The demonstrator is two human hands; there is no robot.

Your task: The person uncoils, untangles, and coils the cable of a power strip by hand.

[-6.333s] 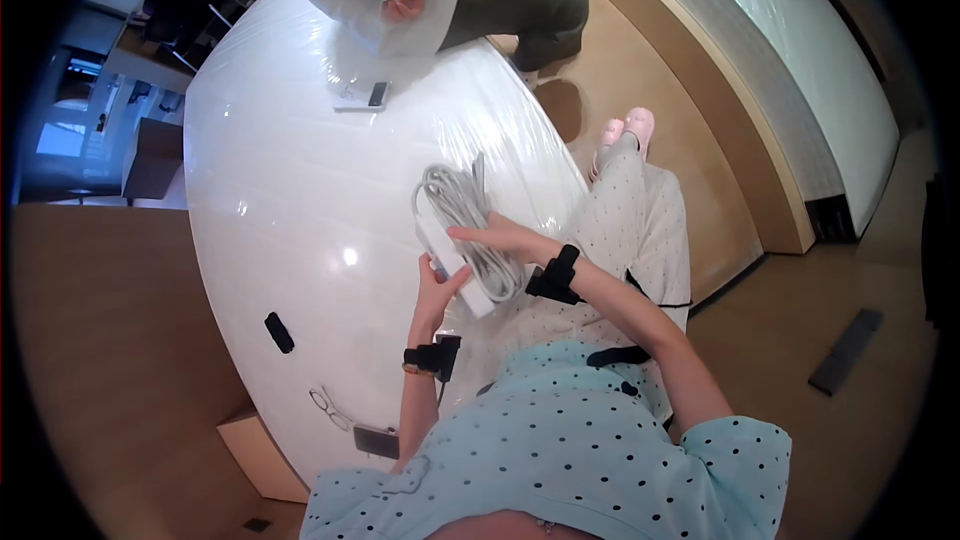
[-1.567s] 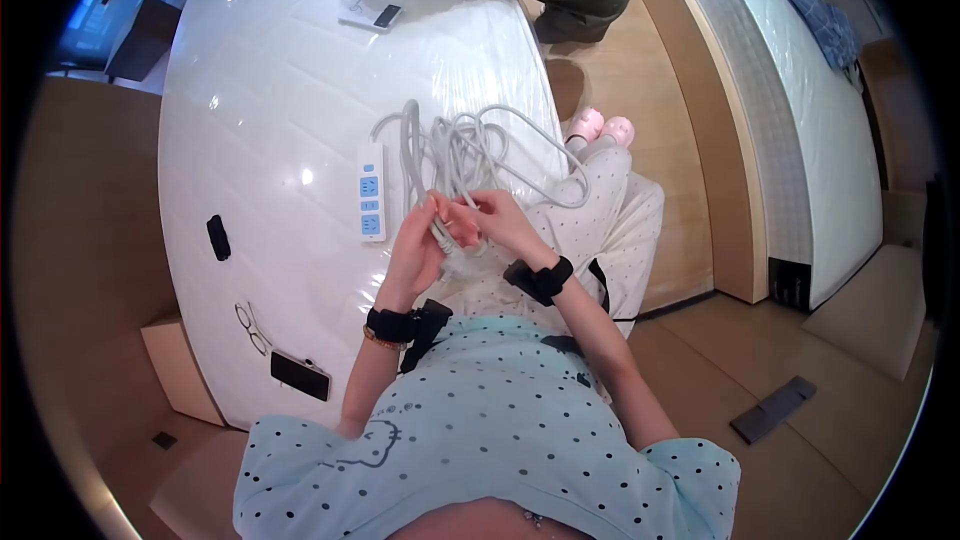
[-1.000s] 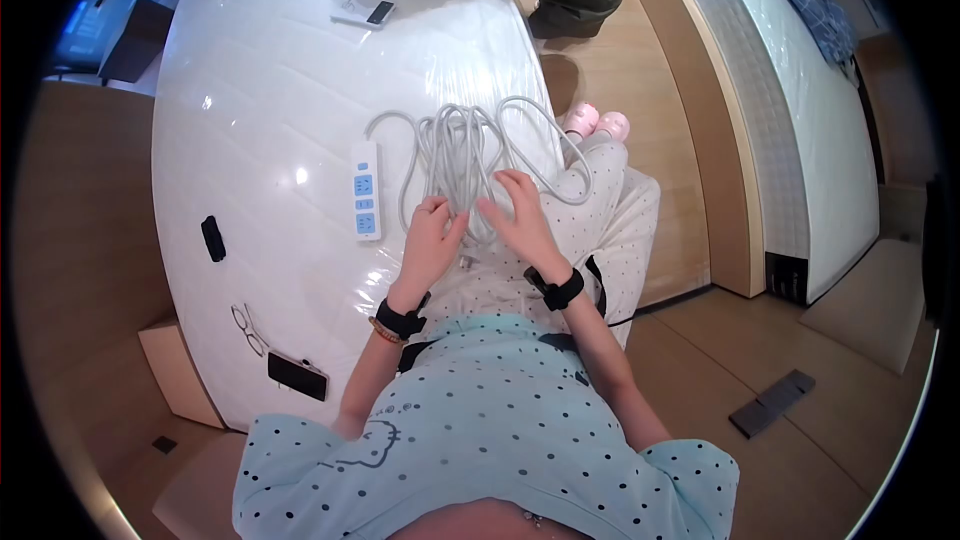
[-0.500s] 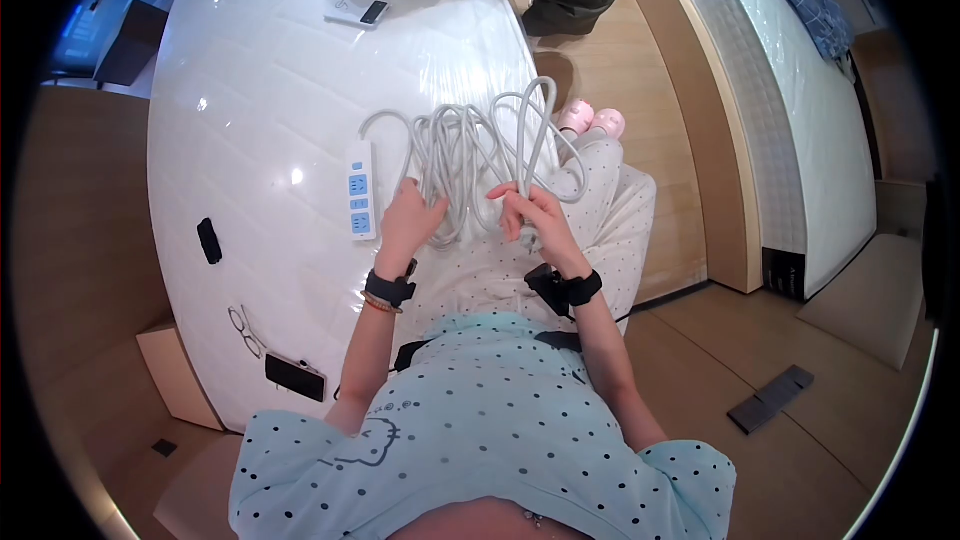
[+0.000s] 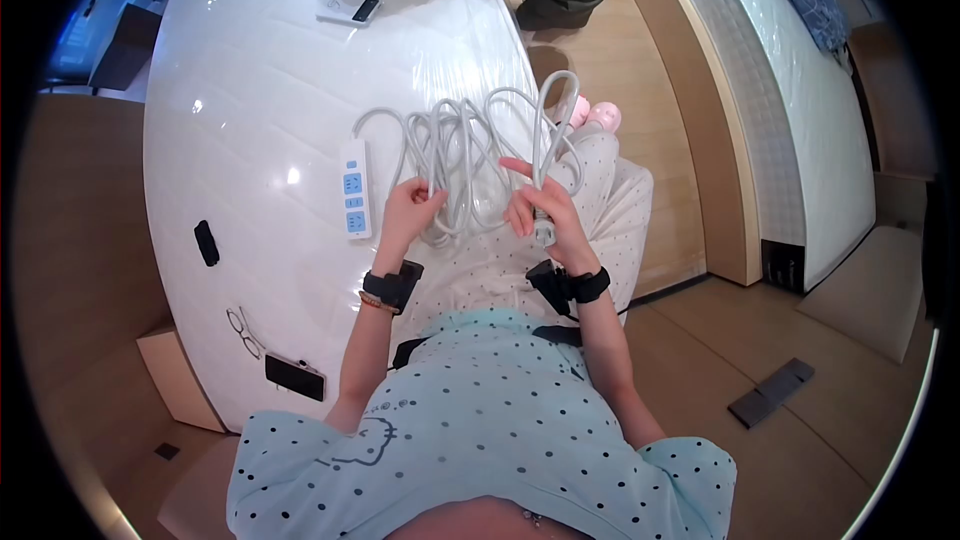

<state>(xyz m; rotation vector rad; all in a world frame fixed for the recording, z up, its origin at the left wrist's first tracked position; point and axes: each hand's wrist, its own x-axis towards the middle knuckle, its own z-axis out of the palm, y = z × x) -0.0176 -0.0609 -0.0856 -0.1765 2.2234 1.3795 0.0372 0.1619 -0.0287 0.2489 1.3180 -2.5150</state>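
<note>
Head view: right hand curls around the grey cable near its plug, index finger extended; left hand, thumb and fingers closed, pinches cable near power strip.

A white, plastic-wrapped quilted mattress catches bright glints; a second plastic-wrapped mattress adjoins a light-brown wooden ledge near brown flooring.

No word, brand or number can be read. Toward three o'clock, the black rectangular label on the end of the plastic-wrapped white mattress bears pale lettering too small to make out. Toward eleven o'clock, the flat white rectangular device has a dark panel, its marks illegible. Toward ten, the white oblong power strip with blue socket panels shows nothing legible.
</note>
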